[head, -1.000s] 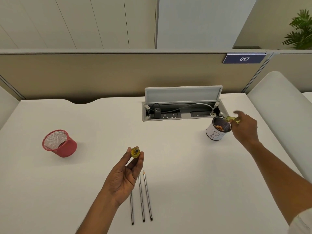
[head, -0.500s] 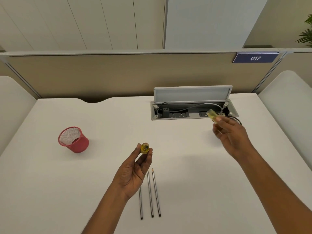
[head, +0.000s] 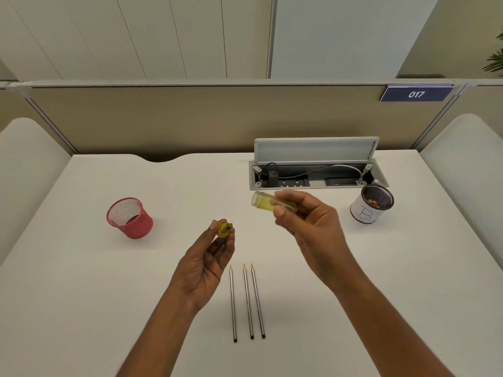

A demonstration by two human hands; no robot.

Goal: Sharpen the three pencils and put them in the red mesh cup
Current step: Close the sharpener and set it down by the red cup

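white desk (head: 109,295) carries three pencils (head: 248,300) side by side, tips pointing away. just beyond the pencils, the left hand (head: 206,268) pinches a yellow sharpener (head: 225,229) in its fingertips and the right hand (head: 313,229) clamps finger and thumb on a clear casing (head: 268,204). the red mesh cup (head: 129,217) stands well left of the pencils.

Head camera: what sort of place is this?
Probably an open-plan office workstation: a white desk backed by a beige partition bearing a 017 number plate, with an open cable box of power sockets.

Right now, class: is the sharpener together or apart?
Apart: left hand pinches the yellow sharpener head; right hand holds its clear casing separately.
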